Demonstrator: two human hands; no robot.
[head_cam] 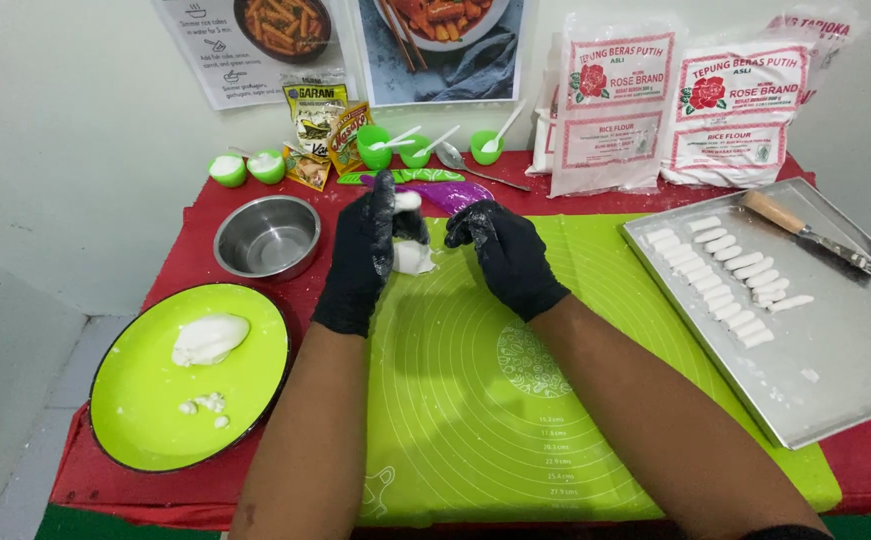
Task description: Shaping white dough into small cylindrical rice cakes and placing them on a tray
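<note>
Both my hands wear black gloves over a green silicone mat [555, 400]. My left hand [363, 250] is closed around a piece of white dough [413, 257], which sticks out above and beside the fingers. My right hand [503, 255] rests on the mat just right of the dough, fingers curled, its fingertips close to the dough. Whether it touches the dough I cannot tell.
A green plate [145, 420] with a dough lump [209, 339] lies at left, a steel bowl [267, 236] behind it. A metal tray [835, 360] at right holds several short dough logs [730, 275] and a wooden-handled knife [805, 232]. Small green cups, packets and flour bags line the back wall.
</note>
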